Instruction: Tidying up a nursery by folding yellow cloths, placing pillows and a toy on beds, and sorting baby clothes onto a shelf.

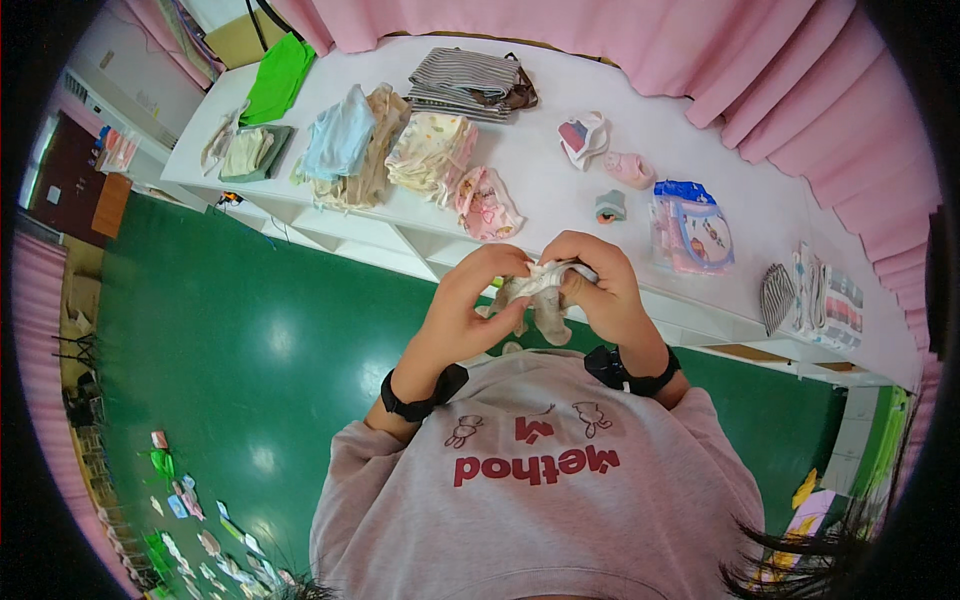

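Note:
At the near edge of the white table, a small white and beige cloth item (pixel 547 308) is bunched between my two hands. Its soft ends hang down like little socks or mittens, but the exact kind is unclear. My left hand (pixel 470 300) pinches it from one side, with the thumb underneath. On the other side, my right hand (pixel 607 290) grips its upper edge with bent fingers. Just beyond lie a pink patterned baby hat (pixel 487 203) and a small grey-green knitted piece (pixel 610 206).
The white table (pixel 560 85) bears folded baby clothes (pixel 432 150), a light blue cloth (pixel 338 133), striped fabric (pixel 462 80), a pink bootie (pixel 629 169), a packaged bib (pixel 700 235) and folded cloths (pixel 828 300). Pink curtains hang behind it. Several items lie scattered on the green floor (pixel 250 370).

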The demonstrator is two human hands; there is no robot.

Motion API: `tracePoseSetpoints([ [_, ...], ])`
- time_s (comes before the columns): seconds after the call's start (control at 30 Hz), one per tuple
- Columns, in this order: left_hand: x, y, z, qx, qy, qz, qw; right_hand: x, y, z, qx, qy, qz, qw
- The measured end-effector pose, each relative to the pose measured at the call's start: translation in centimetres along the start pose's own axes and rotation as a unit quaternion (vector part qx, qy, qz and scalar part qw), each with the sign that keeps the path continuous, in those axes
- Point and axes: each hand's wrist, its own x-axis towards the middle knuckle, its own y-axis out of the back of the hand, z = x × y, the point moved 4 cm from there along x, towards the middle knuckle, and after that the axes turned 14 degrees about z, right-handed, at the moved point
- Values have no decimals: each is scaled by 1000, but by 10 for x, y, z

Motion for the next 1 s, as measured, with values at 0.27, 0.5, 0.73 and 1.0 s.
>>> tracePoseSetpoints([
  [0.27, -8, -18, -24, -32, 51, -77, 995, 1, 6, -5, 49, -22, 29, 998],
  [0.5, -4, -11, -38, 41, 10, -213, 976, 6, 40, -10, -121, 55, 100, 986],
  [0.73, 7, 22, -33, 106, 47, -154, 981, 2, 72, -21, -142, 57, 166, 974],
  [1.0, -10, 19, -28, 36, 43, -279, 959, -22, 78, -33, -76, 71, 119, 987],
])
